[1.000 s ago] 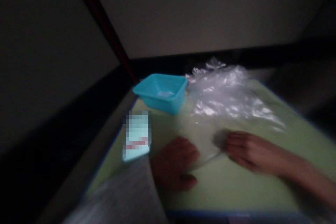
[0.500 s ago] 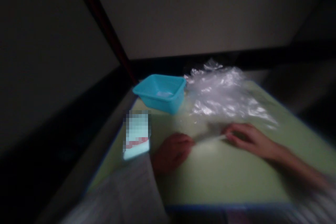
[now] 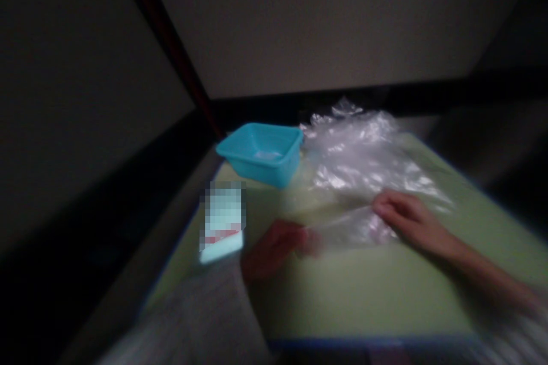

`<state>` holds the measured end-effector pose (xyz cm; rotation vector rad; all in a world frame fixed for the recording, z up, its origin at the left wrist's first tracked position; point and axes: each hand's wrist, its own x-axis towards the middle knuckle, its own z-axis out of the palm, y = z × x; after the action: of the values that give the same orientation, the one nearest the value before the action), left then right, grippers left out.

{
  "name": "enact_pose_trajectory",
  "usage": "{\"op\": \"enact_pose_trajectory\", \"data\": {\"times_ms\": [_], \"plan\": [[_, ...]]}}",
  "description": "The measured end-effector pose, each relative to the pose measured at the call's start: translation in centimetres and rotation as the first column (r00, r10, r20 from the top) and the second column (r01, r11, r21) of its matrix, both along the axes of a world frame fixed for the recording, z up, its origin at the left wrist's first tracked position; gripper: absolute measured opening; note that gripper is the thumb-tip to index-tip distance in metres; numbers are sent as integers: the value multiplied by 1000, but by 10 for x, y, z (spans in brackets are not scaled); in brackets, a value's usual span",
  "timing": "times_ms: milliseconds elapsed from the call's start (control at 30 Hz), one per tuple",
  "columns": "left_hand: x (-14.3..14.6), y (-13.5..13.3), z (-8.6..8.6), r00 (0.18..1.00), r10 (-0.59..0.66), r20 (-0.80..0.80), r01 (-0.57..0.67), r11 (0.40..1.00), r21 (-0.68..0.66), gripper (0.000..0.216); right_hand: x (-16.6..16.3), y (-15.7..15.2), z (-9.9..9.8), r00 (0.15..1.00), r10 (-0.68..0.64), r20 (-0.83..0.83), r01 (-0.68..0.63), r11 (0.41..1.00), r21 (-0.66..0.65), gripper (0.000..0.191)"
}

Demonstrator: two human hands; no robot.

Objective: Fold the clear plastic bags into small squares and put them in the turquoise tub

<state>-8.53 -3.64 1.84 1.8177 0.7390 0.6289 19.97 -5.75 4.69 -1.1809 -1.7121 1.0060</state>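
Observation:
A small clear plastic bag [image 3: 346, 232] stretches between my two hands above the table. My right hand [image 3: 406, 214] pinches its right end, with a wrinkled, pinkish patch of plastic just below the fingers. My left hand [image 3: 276, 248] is closed on the left end, its fingertips smeared by motion. Behind the hands lies a heap of crumpled clear plastic bags [image 3: 368, 148], shiny and loosely spread. Whether anything is inside the held bag cannot be made out.
A turquoise plastic basket [image 3: 278, 174] stands at the table's far left, something pale on its bottom. A lit phone [image 3: 225, 211], partly pixelated, lies beside my left sleeve. The yellow-green table [image 3: 363, 302] has a blue edge. The room is dim, with a wall behind.
The thin strip of plastic between my hands has turned and now shows as a broader, flat bag. My right hand has risen slightly; my left fingers have moved and blur.

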Motion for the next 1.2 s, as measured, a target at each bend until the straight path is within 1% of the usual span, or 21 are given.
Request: {"op": "enact_pose_trajectory", "data": {"times_ms": [33,100,133,167,233,333,367,433,500,600,633,700,800,867,900,933,967,1067,1100,1133,1200], "plan": [[3,0,4,996,-30,81,44,983,-176,47,-2,0,0,999,-16,-42,15,999,-29,29],[8,0,9,978,6,210,88,896,-436,44,-5,1,-2,991,-44,-125,29,992,-122,33],[11,0,10,972,42,232,88,849,-522,44,-7,3,-4,986,-60,-159,32,984,-175,35],[12,1,10,971,93,222,54,815,-577,45,-8,4,-6,980,-76,-186,34,975,-220,37],[14,3,6,962,220,159,-77,782,-618,43,-10,9,-13,968,-97,-230,30,959,-281,38],[14,8,-2,898,434,73,-323,763,-559,34,-11,15,-25,961,-84,-263,-2,950,-314,35],[13,10,-4,880,473,43,-387,767,-512,32,-10,17,-28,964,-75,-254,-12,946,-323,33],[12,13,-8,866,499,-28,-473,802,-364,30,-8,19,-32,976,-51,-213,-26,938,-346,30],[11,17,-9,868,490,-82,-495,841,-220,31,-5,20,-32,985,-17,-174,-51,922,-383,28],[13,23,-7,882,460,-103,-470,874,-123,32,0,19,-28,987,82,-139,-139,873,-468,32],[14,25,-6,888,449,-104,-459,882,-111,32,2,18,-26,981,138,-135,-188,844,-502,34],[18,29,-3,904,414,-110,-423,903,-80,33,6,14,-21,951,280,-136,-306,762,-571,35],[27,34,0,933,340,-119,-347,936,-52,33,11,7,-12,861,487,-146,-451,599,-661,31],[34,38,0,954,276,-119,-283,958,-49,32,15,4,-7,805,571,-161,-501,509,-700,28],[38,39,-1,963,244,-115,-251,967,-52,31,16,3,-4,790,591,-165,-513,489,-705,27],[41,41,-3,971,212,-110,-219,974,-58,29,17,3,-3,789,593,-162,-517,498,-696,27],[45,42,-4,978,182,-103,-190,980,-66,28,18,4,-2,804,575,-154,-513,538,-669,26],[53,43,-9,991,107,-85,-116,988,-98,26,14,9,-4,879,451,-152,-466,748,-473,25],[56,42,-10,993,90,-79,-99,989,-109,26,11,10,-7,893,418,-167,-449,802,-394,25],[58,42,-11,994,78,-72,-86,989,-117,26,7,12,-11,896,405,-181,-443,835,-325,26],[60,41,-12,996,69,-54,-76,989,-130,24,-1,15,-20,895,412,-173,-444,866,-232,25]]}}
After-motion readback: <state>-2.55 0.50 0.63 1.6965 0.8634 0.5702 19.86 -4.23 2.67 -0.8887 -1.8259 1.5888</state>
